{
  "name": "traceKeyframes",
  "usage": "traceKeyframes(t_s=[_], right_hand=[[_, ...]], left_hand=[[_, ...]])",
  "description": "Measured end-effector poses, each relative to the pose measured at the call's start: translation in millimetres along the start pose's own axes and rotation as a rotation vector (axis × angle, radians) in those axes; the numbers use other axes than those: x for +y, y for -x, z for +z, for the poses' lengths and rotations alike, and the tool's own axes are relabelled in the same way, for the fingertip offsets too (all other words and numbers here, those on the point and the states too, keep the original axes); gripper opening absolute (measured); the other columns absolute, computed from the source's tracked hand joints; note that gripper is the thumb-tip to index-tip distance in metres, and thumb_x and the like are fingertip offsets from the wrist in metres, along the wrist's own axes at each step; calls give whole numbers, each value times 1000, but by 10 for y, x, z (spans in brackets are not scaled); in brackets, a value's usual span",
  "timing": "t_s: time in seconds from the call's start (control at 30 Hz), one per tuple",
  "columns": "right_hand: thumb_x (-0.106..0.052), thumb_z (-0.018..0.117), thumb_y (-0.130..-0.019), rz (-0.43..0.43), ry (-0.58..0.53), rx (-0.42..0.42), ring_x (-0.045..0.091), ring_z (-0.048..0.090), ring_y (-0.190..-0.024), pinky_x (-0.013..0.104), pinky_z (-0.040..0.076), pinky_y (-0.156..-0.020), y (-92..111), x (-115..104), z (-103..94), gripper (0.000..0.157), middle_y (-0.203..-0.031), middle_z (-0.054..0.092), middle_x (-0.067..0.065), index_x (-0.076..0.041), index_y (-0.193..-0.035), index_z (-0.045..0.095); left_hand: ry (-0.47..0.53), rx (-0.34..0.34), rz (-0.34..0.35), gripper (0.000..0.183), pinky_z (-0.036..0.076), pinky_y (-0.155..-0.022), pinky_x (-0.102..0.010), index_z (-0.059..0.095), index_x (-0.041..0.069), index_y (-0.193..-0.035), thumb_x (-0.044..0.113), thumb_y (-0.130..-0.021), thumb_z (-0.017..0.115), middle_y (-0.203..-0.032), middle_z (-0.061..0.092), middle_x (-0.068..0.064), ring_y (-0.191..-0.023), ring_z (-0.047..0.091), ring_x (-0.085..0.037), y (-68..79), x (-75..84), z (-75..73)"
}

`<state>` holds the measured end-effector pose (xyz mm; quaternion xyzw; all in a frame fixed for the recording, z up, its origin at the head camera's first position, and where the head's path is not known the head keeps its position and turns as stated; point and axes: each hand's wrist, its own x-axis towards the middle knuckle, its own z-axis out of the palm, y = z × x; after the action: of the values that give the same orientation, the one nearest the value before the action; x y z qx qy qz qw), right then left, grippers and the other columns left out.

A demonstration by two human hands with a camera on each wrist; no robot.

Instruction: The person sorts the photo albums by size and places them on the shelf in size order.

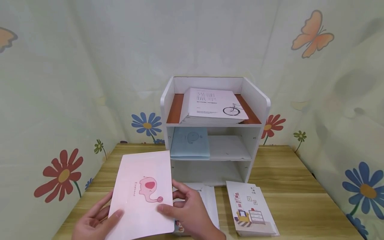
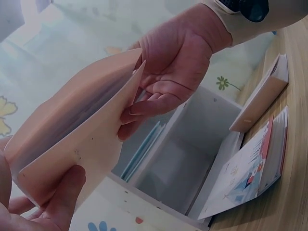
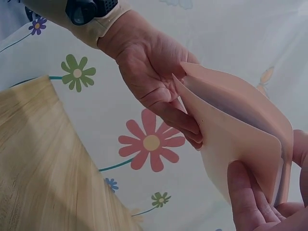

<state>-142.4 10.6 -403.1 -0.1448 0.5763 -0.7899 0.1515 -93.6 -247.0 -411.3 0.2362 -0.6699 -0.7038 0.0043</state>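
A thin pink notebook [image 1: 141,190] with an elephant drawing on its cover is held up tilted above the table's front left. My left hand [image 1: 97,218] grips its left edge, thumb on the cover and fingers behind. At the opposite edge, my right hand [image 1: 192,210] pinches it, with the thumb over the cover near the elephant's trunk. Both wrist views show the notebook [image 2: 91,120] bowed, its covers parted slightly and pages visible between them. Partly hidden behind the right hand, a white book [image 1: 211,203] lies on the table.
A white three-level shelf [image 1: 256,143] stands at the back. A stack of books with a bicycle cover [image 1: 216,103] is on its top, and a light blue elephant notebook [image 1: 190,143] lies on the middle level. Right of my hands, books with a room drawing [image 1: 250,208] lie on the wooden table [image 1: 300,186].
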Motion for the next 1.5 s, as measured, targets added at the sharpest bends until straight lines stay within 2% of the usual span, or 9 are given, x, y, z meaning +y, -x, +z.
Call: traceKeyframes(t_s=[0.13,0.4,0.5,0.63,0.77,1.0,1.1,1.33,1.5], right_hand=[[-13,86,-83,0,11,0,24,77,-90,42,65,-76,28,-32,-54,76,-103,71,10,-9,-151,51],[-10,84,-84,9,35,27,24,76,-90,45,65,-75,64,-69,-186,73,-106,71,10,-13,-150,53],[-9,84,-84,-3,31,32,25,76,-91,45,65,-76,88,-82,-226,74,-108,71,11,-11,-150,52],[-9,85,-83,-14,26,32,26,76,-94,44,64,-80,111,-108,-288,76,-110,70,12,-7,-151,51],[-10,85,-83,-10,40,46,26,76,-95,43,64,-82,131,-139,-357,77,-111,68,14,-5,-151,49],[-11,86,-83,24,68,90,25,75,-97,41,64,-84,171,-179,-441,80,-115,66,15,-6,-152,47],[-12,85,-83,29,83,108,24,74,-97,39,64,-85,187,-199,-465,81,-116,66,15,-6,-153,46],[-11,82,-86,27,78,120,22,71,-99,34,63,-85,227,-237,-530,81,-123,65,16,-3,-156,40],[-13,82,-87,26,75,133,22,71,-100,32,63,-85,247,-256,-587,81,-125,64,17,-3,-156,41]], left_hand=[[8,-3,15,95,64,-83,-39,38,30,-159,32,-79,90,-107,74,20,-93,77,-16,28,8,60],[-4,6,65,92,64,-80,-38,42,25,-157,26,-79,90,-116,76,4,-91,76,-15,85,18,245],[-9,-2,96,90,64,-80,-38,43,23,-157,24,-80,89,-124,74,-6,-91,76,-13,106,13,310],[7,-16,126,87,64,-80,-39,44,23,-156,23,-82,88,-126,72,-10,-92,76,-14,120,2,395],[59,-29,146,84,64,-80,-41,46,21,-155,18,-82,87,-118,75,-6,-93,76,-17,127,-11,485],[65,-28,171,83,64,-79,-42,49,21,-153,19,-81,88,-128,71,-15,-94,76,-19,169,-29,624],[79,-26,197,81,64,-78,-43,51,20,-152,17,-80,88,-127,71,-14,-93,77,-20,192,-29,686],[142,-64,286,75,64,-76,-42,52,10,-150,5,-82,84,-109,77,-6,-92,77,-22,216,-54,799],[171,-92,319,71,65,-75,-41,53,7,-149,2,-84,82,-104,77,-3,-91,77,-24,227,-55,880]])
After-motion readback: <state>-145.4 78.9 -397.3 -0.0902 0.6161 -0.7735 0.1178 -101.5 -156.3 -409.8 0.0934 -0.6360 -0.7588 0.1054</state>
